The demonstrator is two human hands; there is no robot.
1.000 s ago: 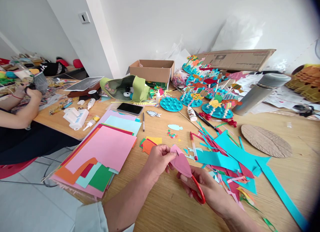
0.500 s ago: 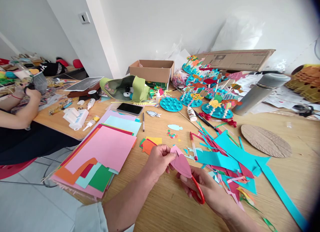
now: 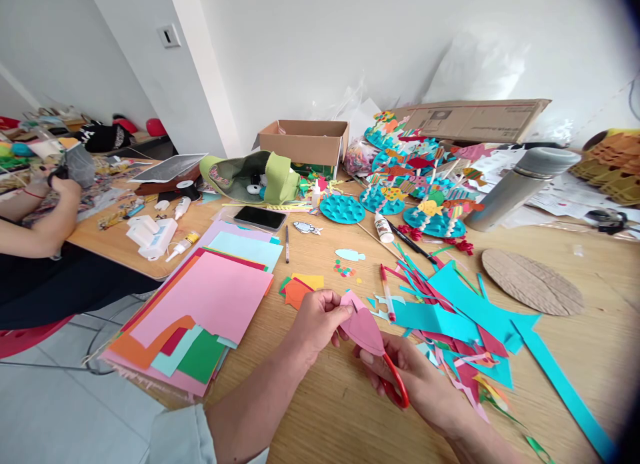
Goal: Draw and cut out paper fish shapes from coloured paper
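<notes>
Currently the left hand (image 3: pixel 316 323) pinches a pink paper cutout (image 3: pixel 363 325) between thumb and fingers, held above the near edge of the bench (image 3: pixel 325 424). The right hand (image 3: pixel 417 384) is clenched around red scissors (image 3: pixel 391 377), blades hidden behind the cutout. Cyan offcuts (image 3: pixel 450 324) lie just right of the hands, a stack of colored paper (image 3: pixel 200 304) to the left. Printing on a cardboard sheet (image 3: pixel 473 121) is too small to read.
</notes>
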